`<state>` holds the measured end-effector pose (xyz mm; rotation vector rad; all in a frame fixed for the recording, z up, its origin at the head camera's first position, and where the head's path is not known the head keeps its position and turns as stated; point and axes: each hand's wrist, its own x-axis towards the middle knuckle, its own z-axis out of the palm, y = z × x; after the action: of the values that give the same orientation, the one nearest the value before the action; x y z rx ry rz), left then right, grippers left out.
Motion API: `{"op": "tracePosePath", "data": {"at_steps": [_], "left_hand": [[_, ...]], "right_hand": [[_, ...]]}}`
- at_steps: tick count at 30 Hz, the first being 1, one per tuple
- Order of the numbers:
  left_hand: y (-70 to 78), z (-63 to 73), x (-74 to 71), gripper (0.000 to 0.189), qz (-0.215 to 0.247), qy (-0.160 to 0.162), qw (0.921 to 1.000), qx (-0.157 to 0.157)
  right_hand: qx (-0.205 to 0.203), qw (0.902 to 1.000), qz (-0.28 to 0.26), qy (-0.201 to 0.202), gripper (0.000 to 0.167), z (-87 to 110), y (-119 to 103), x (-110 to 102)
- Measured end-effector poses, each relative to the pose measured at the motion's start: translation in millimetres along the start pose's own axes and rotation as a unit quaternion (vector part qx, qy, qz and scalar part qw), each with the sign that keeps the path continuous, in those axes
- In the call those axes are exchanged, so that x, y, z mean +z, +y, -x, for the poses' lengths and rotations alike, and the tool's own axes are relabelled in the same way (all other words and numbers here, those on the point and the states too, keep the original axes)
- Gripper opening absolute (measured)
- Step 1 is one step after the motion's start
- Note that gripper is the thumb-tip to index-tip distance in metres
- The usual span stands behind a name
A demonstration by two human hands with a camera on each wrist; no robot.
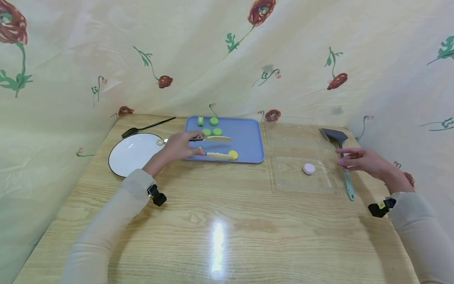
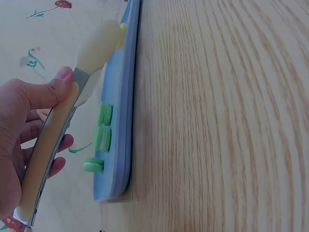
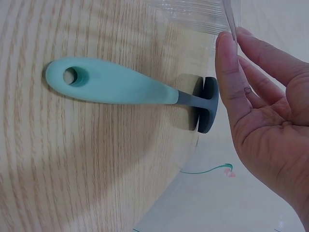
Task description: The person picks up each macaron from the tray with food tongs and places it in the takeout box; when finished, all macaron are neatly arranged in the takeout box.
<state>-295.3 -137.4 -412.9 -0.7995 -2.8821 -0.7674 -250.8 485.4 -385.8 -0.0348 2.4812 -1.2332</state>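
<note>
My left hand (image 1: 179,146) holds a pair of tongs (image 2: 50,145) with cream tips, its arms spread apart over the blue tray (image 1: 246,138). A yellow macaron (image 1: 233,154) lies at the near side of the tray, beside the end of the lower tip; whether they touch I cannot tell. Several green macarons (image 1: 217,131) sit at the tray's left part, one on its edge. At the right, my right hand (image 1: 367,161) pinches the rim of a clear plastic box (image 3: 193,17) between thumb and fingers. A pale pink macaron (image 1: 308,169) lies in the box.
A turner (image 1: 349,185) with a mint handle and dark head lies under my right hand, beside the box. On the left are a white dark-rimmed plate (image 1: 131,156) and a black fork (image 1: 149,126). Floral cloth (image 1: 213,59) hangs behind the wooden table (image 1: 170,236).
</note>
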Motion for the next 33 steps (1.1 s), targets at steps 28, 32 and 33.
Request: {"op": "tracePosePath", "data": {"at_steps": [28,32,33], "left_hand": [[-0.9,-4.7,2.1,0.059,-0.022,-0.012,0.9997,0.001],[1.1,-4.9,3.0,0.062,-0.021,-0.013,0.9997,0.007],[1.8,-5.0,3.5,0.062,-0.022,-0.012,0.9996,0.01]], "right_hand": [[-0.002,0.9999,0.006,-0.012,0.033,-0.4,4.7,-3.6],[0.004,0.9998,0.014,-0.011,0.032,-0.5,2.8,-3.5],[0.004,0.9998,0.017,-0.011,0.032,-0.5,2.5,-3.4]]}}
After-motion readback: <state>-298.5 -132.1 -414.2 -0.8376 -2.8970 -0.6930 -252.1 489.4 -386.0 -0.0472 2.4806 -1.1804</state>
